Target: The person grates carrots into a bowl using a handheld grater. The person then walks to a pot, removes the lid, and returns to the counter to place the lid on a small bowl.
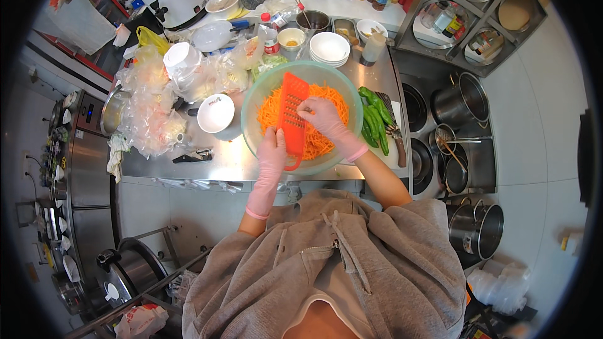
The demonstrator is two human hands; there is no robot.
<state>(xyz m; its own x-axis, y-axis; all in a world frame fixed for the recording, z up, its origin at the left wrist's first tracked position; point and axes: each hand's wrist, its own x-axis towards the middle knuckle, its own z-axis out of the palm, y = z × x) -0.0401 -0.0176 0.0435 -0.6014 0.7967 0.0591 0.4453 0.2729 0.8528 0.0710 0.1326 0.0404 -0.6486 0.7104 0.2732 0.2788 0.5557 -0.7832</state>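
A large translucent green bowl (251,75) holds a heap of shredded carrot (325,143). Over it an orange-red plastic grater (295,139) stands tilted, its lower handle loop at the bowl's near rim. My left hand (272,148), in a pink glove, grips the grater's left edge near the bottom. My right hand (324,115), gloved alike, has its fingers bunched against the rows of grating holes. Whether a small piece sits between those fingertips is hidden.
Right of the bowl, green peppers (375,120) and a knife (400,148) lie on a white cutting board (384,155). A white bowl (215,113), a black-handled peeler (192,156) and plastic bags (150,103) are to the left. Stacked bowls (330,48) stand behind; stove burners (418,160) adjoin the table.
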